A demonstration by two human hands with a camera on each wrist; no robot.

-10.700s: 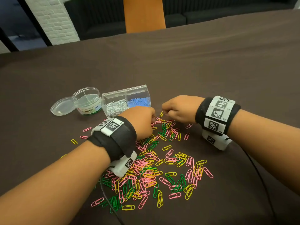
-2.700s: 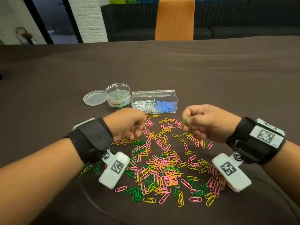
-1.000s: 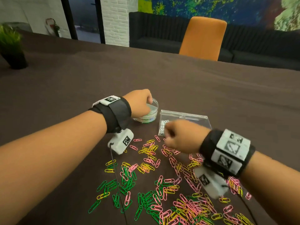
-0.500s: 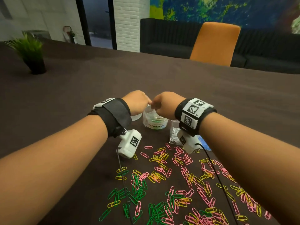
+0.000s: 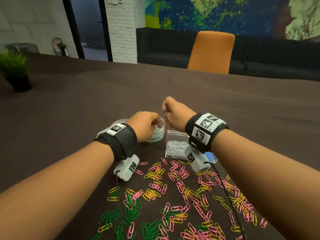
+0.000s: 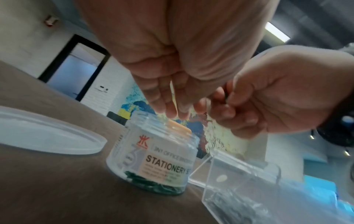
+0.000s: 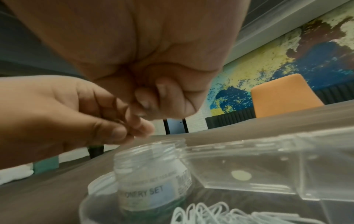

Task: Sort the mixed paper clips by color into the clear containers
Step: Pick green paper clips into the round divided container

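Note:
My left hand (image 5: 158, 124) hovers over the open round jar (image 5: 155, 135), its fingertips (image 6: 176, 112) bunched and pointing down into the mouth; whether they hold a clip is hidden. Green clips (image 6: 153, 186) lie in the jar's bottom. Just right of and above the jar, my right hand (image 5: 165, 111) is curled, and a dark green clip (image 6: 226, 95) shows pinched between its thumb and fingers. The clear two-part box (image 5: 174, 148) holds white clips (image 7: 210, 212) on the left and blue clips (image 5: 210, 158) on the right. Mixed pink, yellow and green clips (image 5: 173, 196) are spread in front.
The jar's lid (image 5: 119, 122) lies flat just left of the jar. A potted plant (image 5: 15, 71) stands at the table's far left, and an orange chair (image 5: 209, 52) stands beyond the far edge. Bare brown tabletop stretches behind the containers.
Both hands came up from the clip pile to the round jar. In the last half second my right hand has lifted away from the jar's mouth; my left stays over it.

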